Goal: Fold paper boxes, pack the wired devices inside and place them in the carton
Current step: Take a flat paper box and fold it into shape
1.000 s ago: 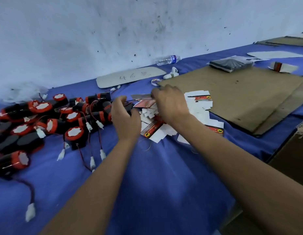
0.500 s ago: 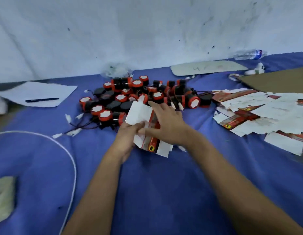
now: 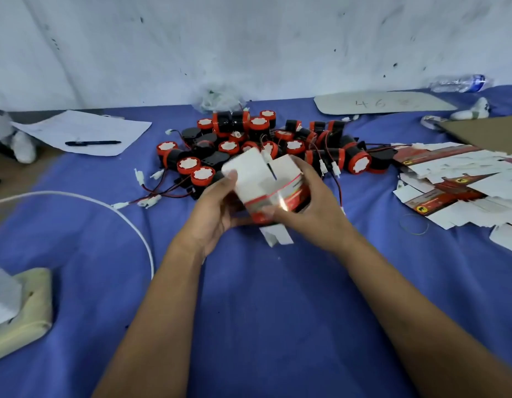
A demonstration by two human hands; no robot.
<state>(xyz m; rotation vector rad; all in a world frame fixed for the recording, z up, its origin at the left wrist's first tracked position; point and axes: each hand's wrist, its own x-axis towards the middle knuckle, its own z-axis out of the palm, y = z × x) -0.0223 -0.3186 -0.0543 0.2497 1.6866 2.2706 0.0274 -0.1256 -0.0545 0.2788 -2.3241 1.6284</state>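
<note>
Gripping the box (image 3: 267, 182) with left hand (image 3: 217, 208) and right hand (image 3: 309, 208), fingers curled round it. Likely feeling light, thin, easily creased; best holding by the side walls, not the flaps.

You have one view only, a wide-angle camera worn on your head, so no second view shares the scene. It looks forward and down across the blue-covered desk (image 3: 249, 311) toward the white wall (image 3: 249, 38) that fills the top of the frame. Your forearms enter from the bottom edge and meet near the centre, close to the lens. The desk's far edge runs across the upper third, bowed by the wide lens, and its near part sits closest at the bottom.
</note>
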